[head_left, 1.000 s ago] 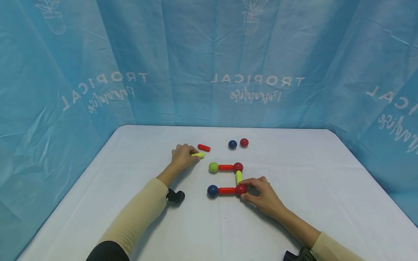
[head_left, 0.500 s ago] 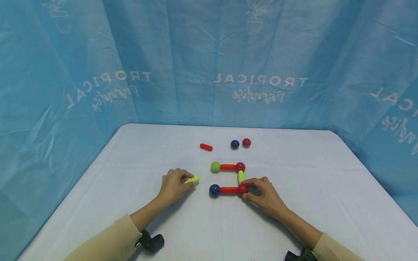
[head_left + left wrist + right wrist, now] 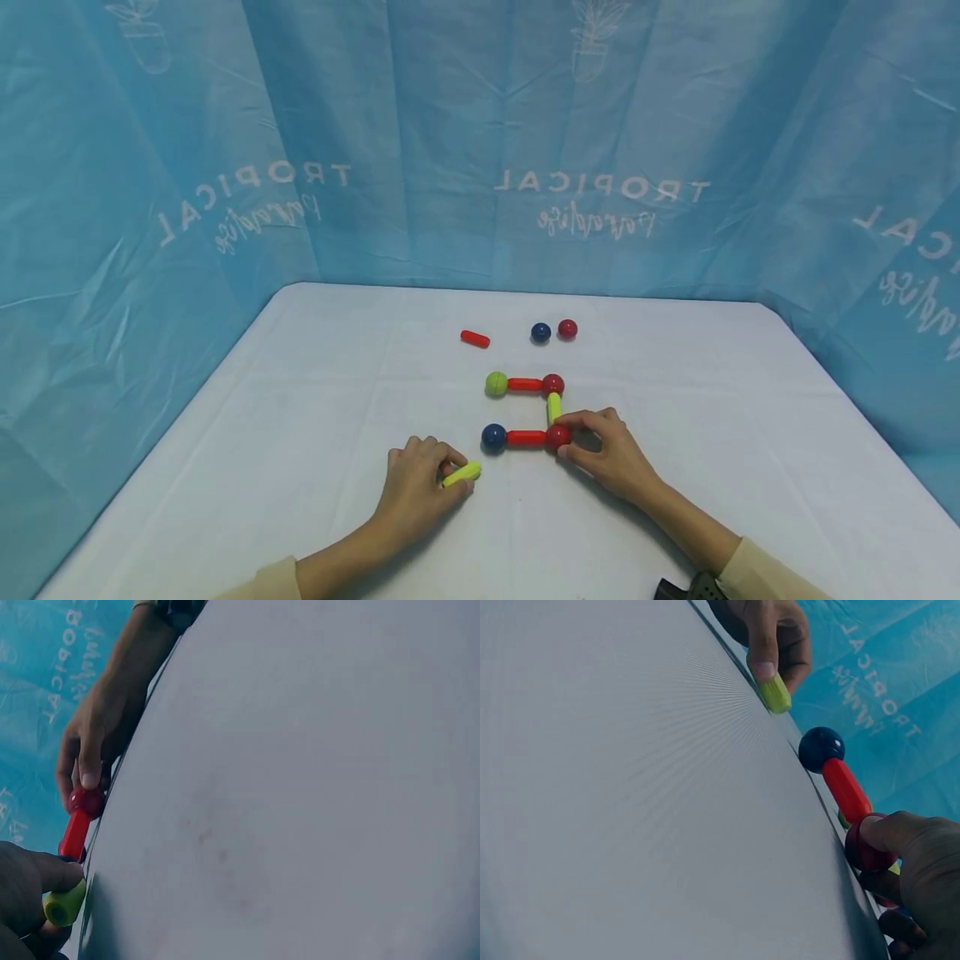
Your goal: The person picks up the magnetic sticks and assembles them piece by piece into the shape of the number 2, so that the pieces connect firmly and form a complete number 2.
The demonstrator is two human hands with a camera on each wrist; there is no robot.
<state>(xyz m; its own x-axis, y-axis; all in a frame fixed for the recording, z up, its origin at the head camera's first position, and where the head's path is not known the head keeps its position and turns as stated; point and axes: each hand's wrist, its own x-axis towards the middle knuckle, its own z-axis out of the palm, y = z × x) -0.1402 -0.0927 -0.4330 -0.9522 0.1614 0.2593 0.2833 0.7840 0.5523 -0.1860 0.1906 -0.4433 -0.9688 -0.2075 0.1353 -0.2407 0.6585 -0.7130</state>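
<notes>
In the head view my left hand (image 3: 422, 487) pinches a yellow-green rod (image 3: 462, 474) between thumb and fingers, just left of and nearer than the blue ball (image 3: 493, 438). My right hand (image 3: 611, 454) holds the near red ball (image 3: 557, 437) by thumb and fingertips. That ball joins a red rod (image 3: 526, 438) ending in the blue ball, and a second yellow-green rod (image 3: 554, 407) running back to another red ball (image 3: 552, 384). From there a red rod (image 3: 524, 384) leads left to a green ball (image 3: 497, 383). The right wrist view shows the held rod (image 3: 775, 694) apart from the blue ball (image 3: 822, 749).
Farther back on the white-covered table (image 3: 675, 367) lie a loose red rod (image 3: 475, 339), a blue ball (image 3: 541, 332) and a red ball (image 3: 567, 329). A blue printed curtain (image 3: 420, 150) hangs behind the table and along both sides.
My left hand has carried the yellow-green rod from beside the loose red rod towards the near side, ending near the blue ball. The right hand stays on the red ball.
</notes>
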